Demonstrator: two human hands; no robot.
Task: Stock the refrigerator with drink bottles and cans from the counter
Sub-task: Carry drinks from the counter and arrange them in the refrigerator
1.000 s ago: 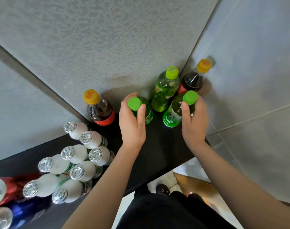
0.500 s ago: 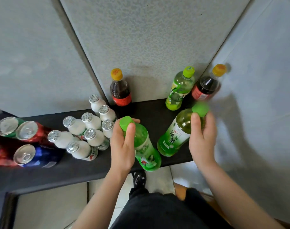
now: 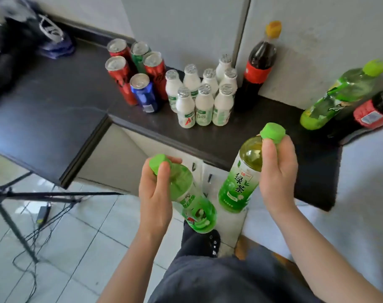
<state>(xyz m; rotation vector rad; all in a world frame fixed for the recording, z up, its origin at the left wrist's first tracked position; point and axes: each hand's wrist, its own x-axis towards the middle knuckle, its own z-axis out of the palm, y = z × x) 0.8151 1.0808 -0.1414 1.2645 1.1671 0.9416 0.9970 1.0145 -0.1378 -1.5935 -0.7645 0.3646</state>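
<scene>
My left hand grips a green bottle by its neck, under the green cap, and holds it off the counter, in front of me. My right hand grips a green tea bottle near its cap, level with the counter's front edge. On the dark counter stand several cans, a cluster of small white bottles, a cola bottle, another green bottle and a second cola bottle at the far right. No refrigerator shows.
A dark bag lies on the counter's far left. Below the counter's left part, a black stand's legs and cables spread over the tiled floor. Grey walls rise behind the drinks.
Both hands have lifted their green bottles off the counter and drawn them back toward me. My view has swung left and away from the wall, so more counter and floor show.
</scene>
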